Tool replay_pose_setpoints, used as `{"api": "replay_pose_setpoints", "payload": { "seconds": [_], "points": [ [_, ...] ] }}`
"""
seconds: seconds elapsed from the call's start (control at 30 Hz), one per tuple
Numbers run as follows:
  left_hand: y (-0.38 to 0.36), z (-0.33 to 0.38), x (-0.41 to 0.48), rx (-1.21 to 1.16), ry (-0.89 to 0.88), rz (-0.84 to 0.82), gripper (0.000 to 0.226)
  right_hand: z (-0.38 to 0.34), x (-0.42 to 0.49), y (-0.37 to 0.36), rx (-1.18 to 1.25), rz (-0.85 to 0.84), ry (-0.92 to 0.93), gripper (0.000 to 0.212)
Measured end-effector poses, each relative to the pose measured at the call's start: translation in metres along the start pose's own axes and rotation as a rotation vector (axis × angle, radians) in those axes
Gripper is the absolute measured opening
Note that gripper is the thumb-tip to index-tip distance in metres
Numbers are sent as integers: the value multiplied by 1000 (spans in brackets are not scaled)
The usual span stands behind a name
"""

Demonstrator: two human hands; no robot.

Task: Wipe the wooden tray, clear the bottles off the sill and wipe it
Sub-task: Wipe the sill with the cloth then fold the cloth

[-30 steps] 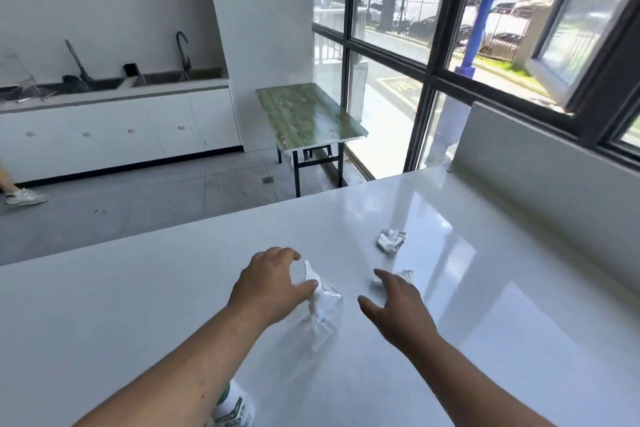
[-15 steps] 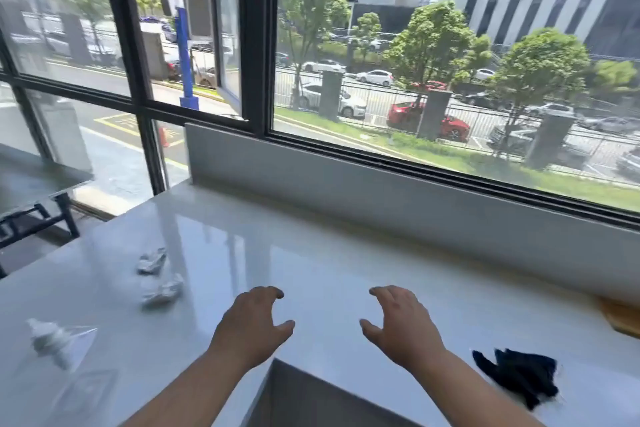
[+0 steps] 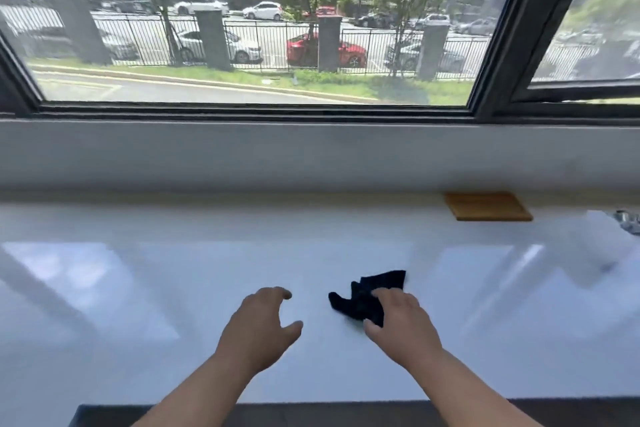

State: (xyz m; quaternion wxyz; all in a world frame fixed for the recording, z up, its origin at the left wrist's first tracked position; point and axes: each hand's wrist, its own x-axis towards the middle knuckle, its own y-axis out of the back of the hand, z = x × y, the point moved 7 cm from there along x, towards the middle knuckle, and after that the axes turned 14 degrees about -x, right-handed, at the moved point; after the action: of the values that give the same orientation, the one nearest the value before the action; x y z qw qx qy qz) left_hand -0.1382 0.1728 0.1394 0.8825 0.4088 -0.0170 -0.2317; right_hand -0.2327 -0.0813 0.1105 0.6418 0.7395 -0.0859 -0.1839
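A small flat wooden tray (image 3: 486,206) lies at the back right of the white glossy sill (image 3: 166,274), against the grey wall under the window. A crumpled black cloth (image 3: 379,286) lies on the sill in front of me. My right hand (image 3: 401,326) is on the cloth's near right part, fingers over it and thumb at its lower edge. My left hand (image 3: 259,329) hovers just left of the cloth, empty, with its fingers curled apart. No bottle shows in this view.
A grey low wall (image 3: 277,156) and a black window frame (image 3: 502,31) close off the back of the sill. A small metal object (image 3: 627,220) and a blurred white shape (image 3: 595,253) sit at the far right. The sill's front edge runs along the bottom.
The view has swung right, away from the clear bottle and crumpled wrappers on the left. My right hand has come down onto the black cloth; my left hand let go of the bottle and is empty.
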Motion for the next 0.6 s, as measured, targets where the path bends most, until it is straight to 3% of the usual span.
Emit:
{"api": "replay_pose_setpoints", "payload": {
  "seconds": [0.17,0.33,0.5,0.6],
  "points": [
    [-79,45,70,42,53,-75,59,78,68,-43,-32,-116,-17,64],
    [-121,68,116,69,82,-129,56,100,115,-85,-111,-235,37,63],
    [-138,68,143,88,121,-151,54,101,142,-114,-165,-292,72,32],
    [-136,69,151,98,119,-173,51,101,154,-101,-20,-285,29,16]
  ]
}}
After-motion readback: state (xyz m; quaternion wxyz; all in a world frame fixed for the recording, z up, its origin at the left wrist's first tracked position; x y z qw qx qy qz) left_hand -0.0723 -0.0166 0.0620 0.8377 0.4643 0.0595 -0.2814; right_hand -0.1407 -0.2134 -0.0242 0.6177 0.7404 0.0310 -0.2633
